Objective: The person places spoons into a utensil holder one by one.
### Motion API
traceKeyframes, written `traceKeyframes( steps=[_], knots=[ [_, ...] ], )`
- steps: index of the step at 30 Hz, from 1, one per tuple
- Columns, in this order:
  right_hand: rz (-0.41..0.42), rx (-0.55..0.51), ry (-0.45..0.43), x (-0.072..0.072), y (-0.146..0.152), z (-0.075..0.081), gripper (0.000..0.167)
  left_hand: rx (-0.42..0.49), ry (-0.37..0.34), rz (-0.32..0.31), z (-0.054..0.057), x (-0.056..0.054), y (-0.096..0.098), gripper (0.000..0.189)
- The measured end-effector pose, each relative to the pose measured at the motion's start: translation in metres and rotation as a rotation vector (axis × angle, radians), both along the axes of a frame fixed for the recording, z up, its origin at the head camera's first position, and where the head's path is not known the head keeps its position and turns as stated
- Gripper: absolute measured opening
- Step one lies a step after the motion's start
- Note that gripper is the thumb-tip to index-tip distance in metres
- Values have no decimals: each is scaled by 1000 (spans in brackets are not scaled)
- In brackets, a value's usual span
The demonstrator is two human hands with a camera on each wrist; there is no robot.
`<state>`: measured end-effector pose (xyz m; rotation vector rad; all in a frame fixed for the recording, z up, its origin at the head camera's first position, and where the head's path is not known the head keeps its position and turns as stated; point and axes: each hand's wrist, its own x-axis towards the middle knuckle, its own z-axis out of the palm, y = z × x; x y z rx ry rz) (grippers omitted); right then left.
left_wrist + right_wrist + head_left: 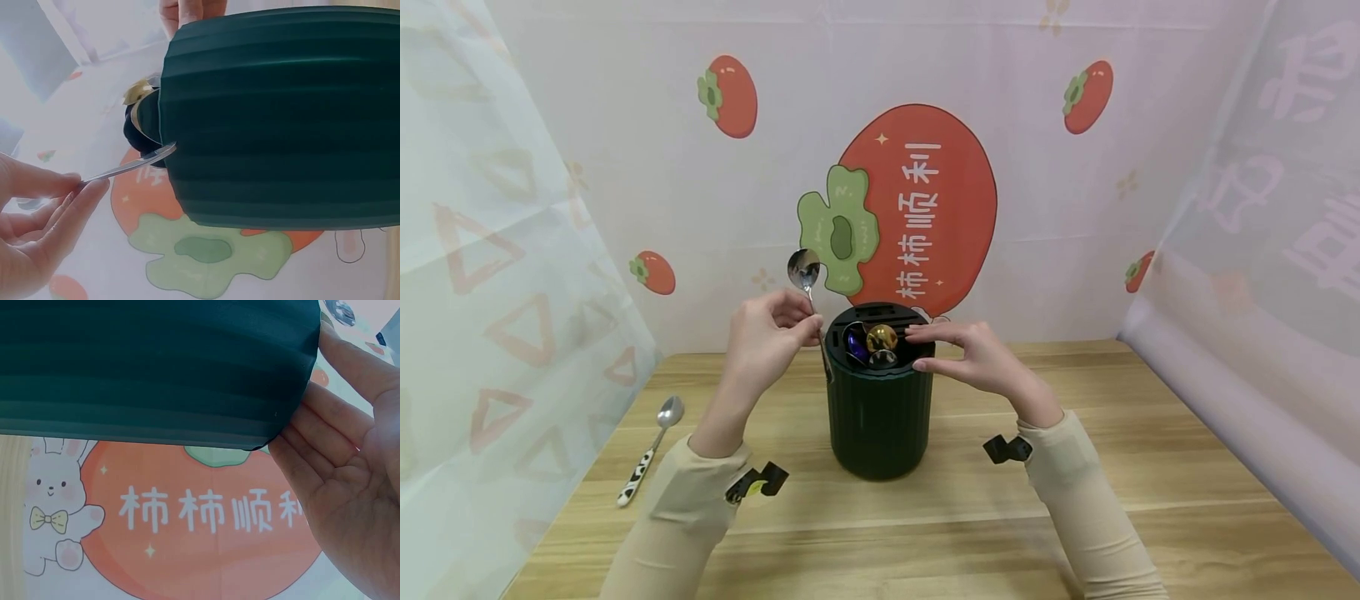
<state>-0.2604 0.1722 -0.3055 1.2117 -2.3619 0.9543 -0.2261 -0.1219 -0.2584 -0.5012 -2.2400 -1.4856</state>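
A dark green ribbed utensil holder (880,425) stands upright on the table, with a slotted top. Bowls of several spoons show in its opening: a gold spoon (882,337), a purple-blue spoon (856,343) and a silver one (883,359). At the holder's left side, my left hand (771,333) pinches a silver spoon (804,268) by its handle between thumb and fingers, bowl upward. The handle's lower end (164,152) overlaps the holder's outer wall just below the rim. My right hand (973,362) rests with straight fingers at the right rim.
Left of the holder, a spoon with a black-and-white handle (638,477) lies on the wooden table (970,533). A fruit-printed backdrop (1037,208) rises behind the holder, and pale sheets flank the table on both sides.
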Motion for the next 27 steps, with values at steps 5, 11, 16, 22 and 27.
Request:
traceKeyframes(
  steps=[5, 11, 16, 22, 27],
  knots=[
    [0, -1, -2, 0, 0, 0, 37, 28, 40, -11, 5, 0, 4, 10],
    [4, -5, -3, 0, 0, 1, 37, 25, 79, -9, 8, -2, 8, 9],
    [4, 0, 4, -1, 0, 0, 37, 39, 86, -3, 10, -5, 12, 9],
    [6, 1, 2, 0, 0, 0, 37, 37, 107, -6, 9, -10, 18, 10],
    [8, -4, 2, 0, 0, 0, 37, 6, 141, 11, 7, -14, 23, 10]
  ],
)
